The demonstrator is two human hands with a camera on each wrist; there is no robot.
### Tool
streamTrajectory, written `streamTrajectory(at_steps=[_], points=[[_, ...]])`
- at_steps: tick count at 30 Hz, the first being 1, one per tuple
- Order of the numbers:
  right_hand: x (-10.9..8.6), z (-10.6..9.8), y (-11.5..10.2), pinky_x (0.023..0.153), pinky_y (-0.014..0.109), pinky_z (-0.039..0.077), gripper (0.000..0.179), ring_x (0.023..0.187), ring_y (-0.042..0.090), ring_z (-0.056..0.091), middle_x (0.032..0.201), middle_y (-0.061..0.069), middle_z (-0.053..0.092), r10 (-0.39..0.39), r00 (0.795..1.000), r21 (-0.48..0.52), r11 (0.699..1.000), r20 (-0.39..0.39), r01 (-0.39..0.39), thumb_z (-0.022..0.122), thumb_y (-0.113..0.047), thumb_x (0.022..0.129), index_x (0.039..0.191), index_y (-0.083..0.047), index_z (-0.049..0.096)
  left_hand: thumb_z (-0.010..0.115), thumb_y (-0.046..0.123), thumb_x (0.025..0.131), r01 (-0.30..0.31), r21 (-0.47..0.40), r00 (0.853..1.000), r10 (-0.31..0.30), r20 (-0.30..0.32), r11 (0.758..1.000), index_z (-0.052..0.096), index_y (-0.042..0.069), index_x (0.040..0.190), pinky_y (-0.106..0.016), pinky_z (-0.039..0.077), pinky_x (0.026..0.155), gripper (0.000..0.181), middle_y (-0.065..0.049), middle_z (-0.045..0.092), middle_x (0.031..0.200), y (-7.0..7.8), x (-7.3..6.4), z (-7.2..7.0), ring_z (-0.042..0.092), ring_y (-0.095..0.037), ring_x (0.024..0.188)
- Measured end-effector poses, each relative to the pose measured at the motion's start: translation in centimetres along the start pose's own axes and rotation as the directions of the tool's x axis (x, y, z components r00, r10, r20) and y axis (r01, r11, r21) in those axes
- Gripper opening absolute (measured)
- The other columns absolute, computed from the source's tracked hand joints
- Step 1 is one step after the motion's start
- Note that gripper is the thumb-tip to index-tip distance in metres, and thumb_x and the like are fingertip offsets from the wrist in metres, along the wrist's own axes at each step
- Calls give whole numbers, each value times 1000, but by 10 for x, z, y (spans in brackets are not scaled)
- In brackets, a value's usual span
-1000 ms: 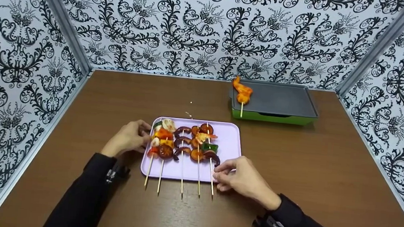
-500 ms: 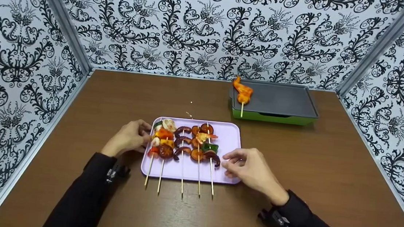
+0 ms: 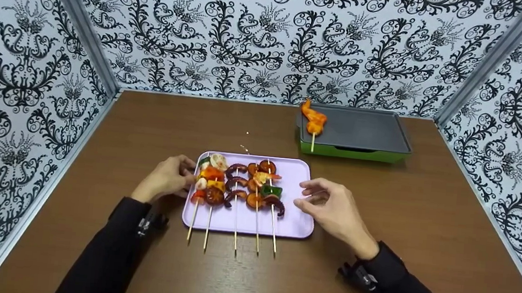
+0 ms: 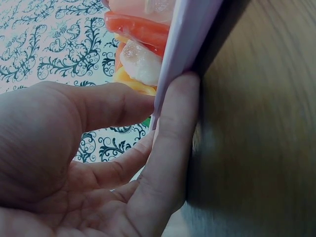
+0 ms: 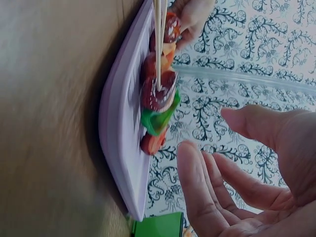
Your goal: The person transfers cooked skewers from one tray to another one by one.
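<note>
A pale purple tray (image 3: 292, 222) lies on the table, with several skewers side by side on its left and middle. The leftmost skewers carry peppers and onion; the octopus skewer (image 3: 236, 195) lies in the middle. At the right end is a mixed skewer (image 3: 271, 191) with a green pepper piece. The left hand (image 3: 167, 179) pinches the tray's left rim, thumb above and a finger beneath in the left wrist view. Over the tray's right edge hovers the right hand (image 3: 337, 214), thumb and fingers apart, holding nothing. All the skewers' sticks poke past the tray's front edge.
A green tabletop grill (image 3: 361, 131) with a dark plate stands at the back right. An orange meat skewer (image 3: 314, 120) rests on its left end, stick toward the front. Small white specks dot the brown table (image 3: 197, 122) behind the tray. Patterned walls enclose the table.
The right hand has let go of the rightmost mixed skewer's stick and moved right and back, its fingers spreading. The left hand has stayed on the tray's rim.
</note>
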State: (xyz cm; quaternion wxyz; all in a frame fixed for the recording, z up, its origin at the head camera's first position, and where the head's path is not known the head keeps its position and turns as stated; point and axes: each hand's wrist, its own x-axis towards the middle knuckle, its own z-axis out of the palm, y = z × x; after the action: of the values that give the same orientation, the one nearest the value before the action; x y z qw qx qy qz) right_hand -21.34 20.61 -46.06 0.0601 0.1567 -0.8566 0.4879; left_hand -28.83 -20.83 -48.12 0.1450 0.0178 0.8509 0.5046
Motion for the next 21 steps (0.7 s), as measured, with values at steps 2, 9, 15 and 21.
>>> streamTrajectory(at_steps=[2,9,15,21], points=[[1,-2,3,76,38,63,38,87,18,72,105,3,72,-9,1000,3,1000,-26,9,88,-30,80,114,-21,72,63,-2,91,-2,1,1000,2,0,1000,54,0,129,-41,64,64,39,-21,58,101,0,0,0,70,-28,78],[8,-11,13,81,37,62,53,105,23,66,115,5,62,-74,990,-87,994,-117,64,90,-37,77,123,-22,69,63,-3,90,-5,4,1000,5,-2,1000,55,0,128,-41,64,64,39,-21,58,101,-1,1,0,70,-29,78],[19,-19,22,82,40,62,64,113,24,58,123,8,55,-141,972,-135,984,-190,116,92,-34,75,130,-14,66,63,-2,91,-22,13,1000,22,0,1000,55,-1,127,-40,64,62,37,-20,59,100,-2,2,-1,70,-27,75],[31,-22,27,85,38,61,73,118,20,52,131,6,50,-150,957,-177,978,-248,107,93,-36,73,135,-13,63,63,0,91,-13,14,1000,13,-3,1000,56,0,127,-40,64,62,37,-20,59,101,-2,1,0,70,-27,73]])
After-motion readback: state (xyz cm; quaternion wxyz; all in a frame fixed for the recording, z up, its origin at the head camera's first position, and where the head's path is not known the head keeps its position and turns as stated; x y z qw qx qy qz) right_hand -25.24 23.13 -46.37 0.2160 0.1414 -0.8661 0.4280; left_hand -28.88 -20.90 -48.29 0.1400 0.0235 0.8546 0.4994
